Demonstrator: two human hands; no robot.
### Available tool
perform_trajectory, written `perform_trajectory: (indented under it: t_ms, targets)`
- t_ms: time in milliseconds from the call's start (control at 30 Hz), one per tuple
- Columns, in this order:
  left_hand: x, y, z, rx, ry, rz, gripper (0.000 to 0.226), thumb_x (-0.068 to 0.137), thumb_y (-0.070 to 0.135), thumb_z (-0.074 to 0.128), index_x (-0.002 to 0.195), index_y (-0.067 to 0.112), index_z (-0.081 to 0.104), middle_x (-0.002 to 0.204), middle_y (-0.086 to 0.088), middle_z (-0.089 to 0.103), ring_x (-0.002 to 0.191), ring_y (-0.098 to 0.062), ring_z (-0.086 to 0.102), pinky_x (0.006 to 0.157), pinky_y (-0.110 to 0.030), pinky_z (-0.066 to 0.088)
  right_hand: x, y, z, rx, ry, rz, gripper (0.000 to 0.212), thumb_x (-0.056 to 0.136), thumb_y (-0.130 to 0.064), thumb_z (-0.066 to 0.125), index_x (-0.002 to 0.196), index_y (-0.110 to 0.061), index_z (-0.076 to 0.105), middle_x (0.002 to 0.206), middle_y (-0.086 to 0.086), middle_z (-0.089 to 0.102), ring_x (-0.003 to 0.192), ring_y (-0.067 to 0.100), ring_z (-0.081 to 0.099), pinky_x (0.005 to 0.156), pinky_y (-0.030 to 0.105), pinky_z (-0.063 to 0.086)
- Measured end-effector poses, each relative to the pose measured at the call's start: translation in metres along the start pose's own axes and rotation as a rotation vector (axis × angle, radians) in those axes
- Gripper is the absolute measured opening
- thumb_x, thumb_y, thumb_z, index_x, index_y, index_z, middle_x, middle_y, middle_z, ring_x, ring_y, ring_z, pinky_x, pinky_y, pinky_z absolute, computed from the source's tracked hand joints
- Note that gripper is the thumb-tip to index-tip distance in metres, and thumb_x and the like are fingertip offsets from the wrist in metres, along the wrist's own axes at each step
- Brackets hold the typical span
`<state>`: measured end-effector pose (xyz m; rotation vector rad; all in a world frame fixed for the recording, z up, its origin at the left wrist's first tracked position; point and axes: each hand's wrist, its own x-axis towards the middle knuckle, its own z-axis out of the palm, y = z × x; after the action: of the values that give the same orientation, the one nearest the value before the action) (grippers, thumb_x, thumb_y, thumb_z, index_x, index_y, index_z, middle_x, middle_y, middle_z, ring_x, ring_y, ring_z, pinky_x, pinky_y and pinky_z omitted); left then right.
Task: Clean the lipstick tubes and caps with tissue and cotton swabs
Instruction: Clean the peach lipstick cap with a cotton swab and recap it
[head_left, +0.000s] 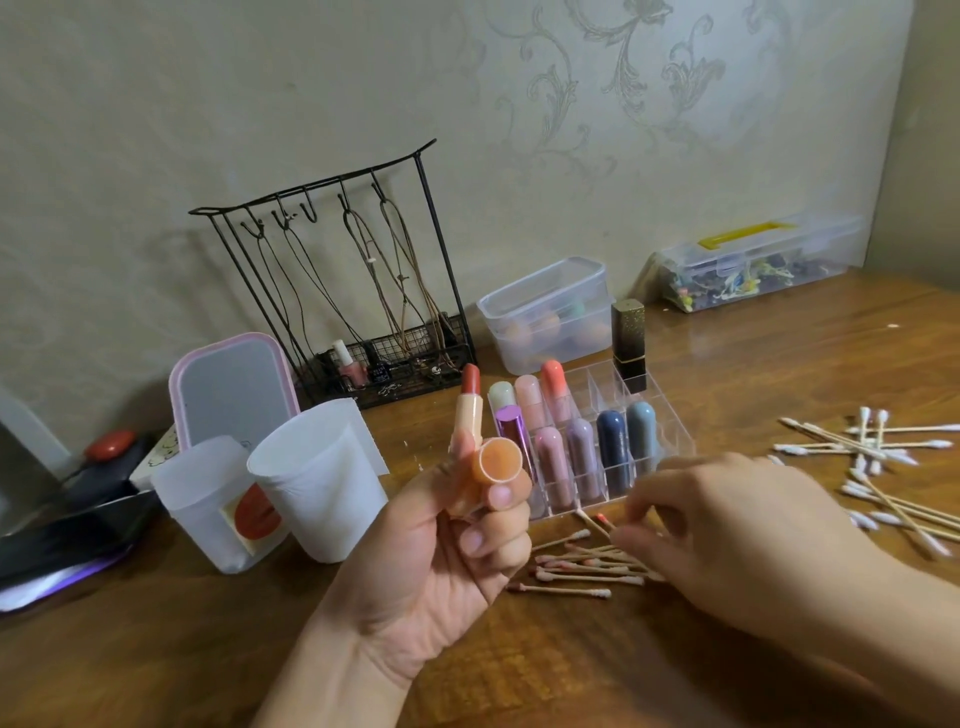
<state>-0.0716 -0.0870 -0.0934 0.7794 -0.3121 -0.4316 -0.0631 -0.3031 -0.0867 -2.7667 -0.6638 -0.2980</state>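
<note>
The left hand (441, 545) grips an uncapped red lipstick (467, 410) upright, with its orange cap (496, 465) pinched alongside, mouth toward the camera for swabbing. The right hand (727, 525) pinches a stained swab (602, 521) over the used swabs (582, 569), seemingly discarding it just near of the clear organizer (670, 431).

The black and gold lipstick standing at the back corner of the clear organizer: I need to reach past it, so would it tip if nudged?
Probably yes. The black and gold lipstick is tall and narrow and stands upright, so a knock near its top could topple it. Its square sides suggest it would not roll far. The clear organizer dividers around its base may steady it somewhat.
</note>
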Motion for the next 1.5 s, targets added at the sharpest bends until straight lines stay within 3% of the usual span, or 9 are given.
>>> perform_trajectory:
  t_ms: [100,200,300,667,833,967,1167,1333,1500]
  targets:
    - [0.000,-0.002,-0.002,0.035,0.012,-0.012,0.027,0.095,0.031,0.055,0.081,0.010,0.063,0.074,-0.004,0.054,0.053,-0.006,0.042,0.050,-0.019,0.034,0.007,0.016,-0.020,-0.015,0.079,0.192,0.019,0.088,-0.061,0.054,0.087,-0.043,0.060,0.069,-0.019,0.055,0.060,-0.002,0.047,0.049,0.020,0.032]
    - [0.000,-0.003,-0.004,0.062,0.024,-0.017,0.024,0.092,0.031,0.060,0.080,0.011,0.063,0.071,-0.004,0.053,0.050,-0.006,0.041,0.048,-0.019,0.032,0.014,0.063,-0.033,-0.035,0.250,0.411,0.008,0.085,-0.044,0.068,0.081,-0.040,0.063,0.077,-0.012,0.062,0.070,0.019,0.056,0.059,0.026,0.040]
    - [0.001,-0.005,-0.005,0.101,0.050,-0.019,0.022,0.086,0.032,0.069,0.079,0.011,0.064,0.069,-0.004,0.050,0.048,-0.006,0.038,0.046,-0.019,0.032,0.017,0.102,-0.033,-0.098,0.096,0.566,0.005,0.086,-0.039,0.069,0.089,-0.042,0.069,0.090,-0.005,0.065,0.081,0.023,0.060,0.064,0.030,0.047]
    - [0.001,-0.009,-0.006,0.136,0.041,-0.042,0.024,0.086,0.029,0.070,0.080,0.007,0.062,0.070,-0.006,0.049,0.048,-0.007,0.041,0.045,-0.020,0.032,0.029,0.111,-0.009,-0.118,-0.036,0.576,0.006,0.087,-0.038,0.068,0.090,-0.037,0.073,0.091,-0.004,0.065,0.082,0.020,0.060,0.068,0.031,0.051]
    - [0.002,-0.010,-0.006,0.115,0.038,-0.049,0.023,0.088,0.028,0.067,0.082,0.007,0.061,0.072,-0.008,0.049,0.050,-0.009,0.042,0.046,-0.021,0.033,0.031,0.113,-0.001,-0.102,0.070,0.488,0.013,0.092,-0.034,0.058,0.094,-0.036,0.071,0.093,-0.006,0.068,0.085,0.021,0.059,0.072,0.036,0.056]
    - [0.001,-0.008,-0.004,0.072,0.011,-0.051,0.022,0.092,0.028,0.061,0.085,0.007,0.062,0.074,-0.007,0.051,0.052,-0.008,0.043,0.049,-0.020,0.033,0.029,0.093,-0.006,0.195,0.355,0.237,0.009,0.096,-0.024,0.056,0.092,-0.031,0.060,0.086,-0.014,0.059,0.091,0.016,0.046,0.072,0.032,0.038]
    - [0.000,-0.009,0.000,0.061,0.013,-0.062,0.024,0.096,0.027,0.056,0.088,0.006,0.063,0.077,-0.008,0.052,0.055,-0.009,0.044,0.051,-0.020,0.035,0.023,0.058,0.002,0.398,0.446,0.005,0.015,0.101,-0.017,0.046,0.099,-0.032,0.048,0.081,-0.012,0.063,0.067,0.006,0.054,0.054,0.025,0.040]
    - [0.002,-0.012,-0.001,-0.070,-0.009,-0.092,0.026,0.101,0.025,0.046,0.082,0.007,0.051,0.082,-0.012,0.053,0.058,-0.012,0.048,0.054,-0.022,0.039,0.012,0.033,0.000,0.620,0.579,-0.212,0.015,0.097,-0.019,0.057,0.102,-0.031,0.064,0.085,-0.021,0.064,0.075,0.001,0.061,0.060,0.007,0.041]
    - [0.003,-0.016,-0.002,-0.015,0.070,-0.082,0.025,0.097,0.026,0.053,0.098,0.005,0.067,0.079,-0.009,0.057,0.055,-0.010,0.049,0.052,-0.020,0.040,0.000,0.006,0.003,0.601,0.588,-0.421,0.020,0.092,-0.010,0.060,0.101,-0.022,0.074,0.096,-0.008,0.063,0.086,0.009,0.063,0.069,0.015,0.046]
